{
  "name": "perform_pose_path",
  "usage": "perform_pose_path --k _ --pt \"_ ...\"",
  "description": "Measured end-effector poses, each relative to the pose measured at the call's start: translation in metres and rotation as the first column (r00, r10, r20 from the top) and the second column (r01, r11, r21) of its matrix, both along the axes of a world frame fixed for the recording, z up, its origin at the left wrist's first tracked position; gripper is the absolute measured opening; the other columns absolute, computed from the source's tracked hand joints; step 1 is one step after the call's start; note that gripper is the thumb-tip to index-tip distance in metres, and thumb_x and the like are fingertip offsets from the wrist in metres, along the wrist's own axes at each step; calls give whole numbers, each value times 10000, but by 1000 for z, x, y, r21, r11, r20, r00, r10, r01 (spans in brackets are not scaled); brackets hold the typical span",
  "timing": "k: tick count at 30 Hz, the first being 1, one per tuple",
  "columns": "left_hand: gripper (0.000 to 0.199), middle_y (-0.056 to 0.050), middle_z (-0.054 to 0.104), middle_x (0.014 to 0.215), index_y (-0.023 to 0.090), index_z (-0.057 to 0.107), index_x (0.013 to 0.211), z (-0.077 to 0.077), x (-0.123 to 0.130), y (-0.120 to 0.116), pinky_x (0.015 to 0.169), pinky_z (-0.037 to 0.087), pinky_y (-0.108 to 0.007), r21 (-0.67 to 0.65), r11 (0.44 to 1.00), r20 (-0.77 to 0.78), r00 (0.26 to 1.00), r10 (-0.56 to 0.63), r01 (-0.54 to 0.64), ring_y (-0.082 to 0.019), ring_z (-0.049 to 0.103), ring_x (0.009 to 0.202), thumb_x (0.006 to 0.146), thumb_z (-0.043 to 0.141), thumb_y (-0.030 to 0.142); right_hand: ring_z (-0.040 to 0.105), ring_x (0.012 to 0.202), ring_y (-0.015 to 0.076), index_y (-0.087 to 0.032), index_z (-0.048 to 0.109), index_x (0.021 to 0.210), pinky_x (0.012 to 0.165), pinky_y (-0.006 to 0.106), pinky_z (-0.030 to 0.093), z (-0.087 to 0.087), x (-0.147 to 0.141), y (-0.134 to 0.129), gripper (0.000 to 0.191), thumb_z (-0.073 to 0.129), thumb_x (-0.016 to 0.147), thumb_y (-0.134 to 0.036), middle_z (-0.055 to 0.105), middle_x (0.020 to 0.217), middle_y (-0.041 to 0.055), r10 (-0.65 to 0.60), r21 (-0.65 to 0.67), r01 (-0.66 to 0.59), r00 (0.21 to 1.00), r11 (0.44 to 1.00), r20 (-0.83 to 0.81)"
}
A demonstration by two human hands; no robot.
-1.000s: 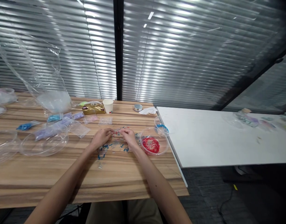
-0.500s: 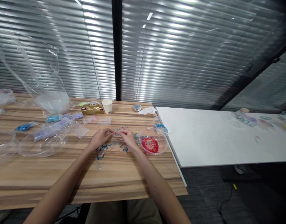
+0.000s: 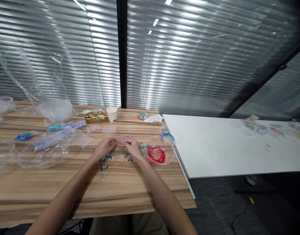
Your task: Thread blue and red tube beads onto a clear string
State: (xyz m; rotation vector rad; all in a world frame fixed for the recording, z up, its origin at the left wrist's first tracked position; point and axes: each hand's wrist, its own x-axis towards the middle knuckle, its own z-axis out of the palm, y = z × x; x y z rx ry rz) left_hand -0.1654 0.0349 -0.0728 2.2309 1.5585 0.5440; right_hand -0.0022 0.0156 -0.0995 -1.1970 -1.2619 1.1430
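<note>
My left hand point(image 3: 106, 148) is pinched closed over the wooden table point(image 3: 130, 195), at the left of a scatter of small clear and blue pieces point(image 3: 107, 159). Facing it, my right hand point(image 3: 131, 147) has its fingertips pressed together, with a tiny reddish bit at them. What each hand grips is too small to name. Just right of my right hand stands a clear round tub point(image 3: 173, 153) with red pieces point(image 3: 156, 154) in it. Behind that is a smaller clear tub holding blue pieces point(image 3: 168, 137).
Behind the hands are a gold packet point(image 3: 96, 116), a paper cup point(image 3: 112, 114), a round tin point(image 3: 142, 115) and a white tissue point(image 3: 153, 118). Small bags, clear tubs point(image 3: 43, 165) and a large plastic bag point(image 3: 54, 109) lie left. A white table point(image 3: 213, 147) adjoins at right.
The view has shifted slightly, so the table sits a little lower. My hands remain close together, and my right hand's fingertips have moved slightly left.
</note>
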Motion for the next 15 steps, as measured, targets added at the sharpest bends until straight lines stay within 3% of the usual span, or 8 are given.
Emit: perform_pose_path --k 15 --pt "330 -63 664 708 186 618 881 -6 -1 3 609 398 -292 18 999 22 999 43 -43 -224 602 679 838 385 416 660 826 163 -182 727 743 781 279 501 -2 -1 1 131 599 772 -190 717 842 48 3 -12 -2 999 1000 32"
